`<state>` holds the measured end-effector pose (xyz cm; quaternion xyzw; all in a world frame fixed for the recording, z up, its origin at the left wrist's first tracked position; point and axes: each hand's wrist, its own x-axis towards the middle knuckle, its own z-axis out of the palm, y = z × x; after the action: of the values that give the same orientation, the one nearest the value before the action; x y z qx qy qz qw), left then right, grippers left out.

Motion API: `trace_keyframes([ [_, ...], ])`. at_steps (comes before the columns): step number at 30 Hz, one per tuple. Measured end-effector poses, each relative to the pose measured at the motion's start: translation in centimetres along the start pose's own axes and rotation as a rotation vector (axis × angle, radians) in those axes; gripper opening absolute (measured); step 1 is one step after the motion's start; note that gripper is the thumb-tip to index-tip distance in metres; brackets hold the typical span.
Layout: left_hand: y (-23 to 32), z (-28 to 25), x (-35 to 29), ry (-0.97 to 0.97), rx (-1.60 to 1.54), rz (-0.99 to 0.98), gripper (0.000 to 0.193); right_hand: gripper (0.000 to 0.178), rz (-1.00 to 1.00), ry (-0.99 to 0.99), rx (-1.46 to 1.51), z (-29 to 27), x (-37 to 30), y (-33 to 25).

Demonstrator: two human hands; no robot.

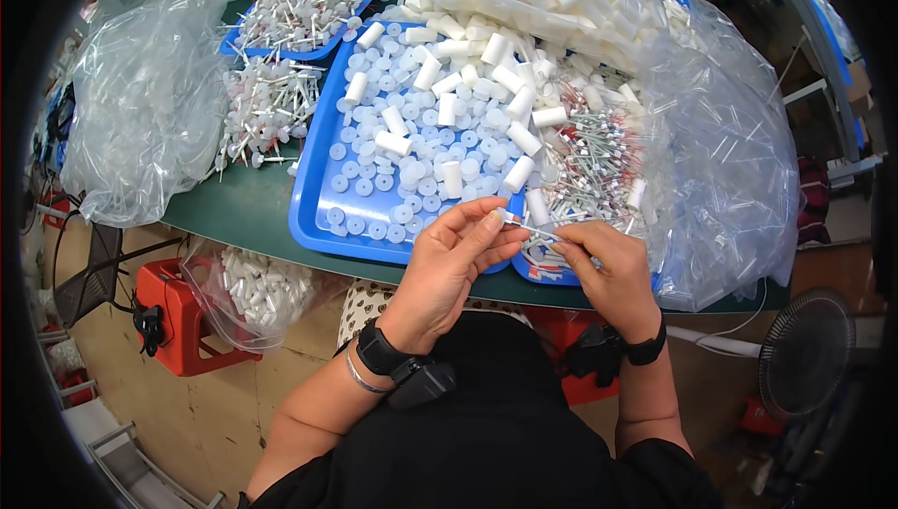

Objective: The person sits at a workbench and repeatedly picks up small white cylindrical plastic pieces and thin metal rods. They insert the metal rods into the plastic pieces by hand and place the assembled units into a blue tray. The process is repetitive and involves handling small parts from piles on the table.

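White plastic fills the head view: the left hand (pixel 449 261) pinches the end of a thin white stem (pixel 530 226) between thumb and forefinger, while the right hand (pixel 606 266) grips its other end with fingers curled together. Both hands hover over the near rim of a blue tray (pixel 313 200) of small round discs (pixel 393 177) and white tubes (pixel 449 107), on a green table (pixel 234 210) among clear bags (pixel 140 97).
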<state>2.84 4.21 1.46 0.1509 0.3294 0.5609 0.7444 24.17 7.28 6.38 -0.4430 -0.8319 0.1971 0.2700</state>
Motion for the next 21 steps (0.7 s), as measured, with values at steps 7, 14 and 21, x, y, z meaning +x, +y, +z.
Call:
trace_keyframes([
  [7, -0.5, -0.1, 0.0, -0.033, 0.058, -0.03, 0.034, 0.009, -0.061, 0.025, 0.064, 0.5, 0.4, -0.2],
  [14, -0.5, -0.2, -0.7, -0.153, 0.239, -0.052, 0.035, 0.023, 0.521, -0.241, 0.835, 0.8, 0.2, -0.3],
  [21, 3.9, -1.3, -1.4, 0.064, 0.443, 0.253, 0.027, 0.039, 0.101, -0.058, 0.356, 1.7, 0.6, -1.2],
])
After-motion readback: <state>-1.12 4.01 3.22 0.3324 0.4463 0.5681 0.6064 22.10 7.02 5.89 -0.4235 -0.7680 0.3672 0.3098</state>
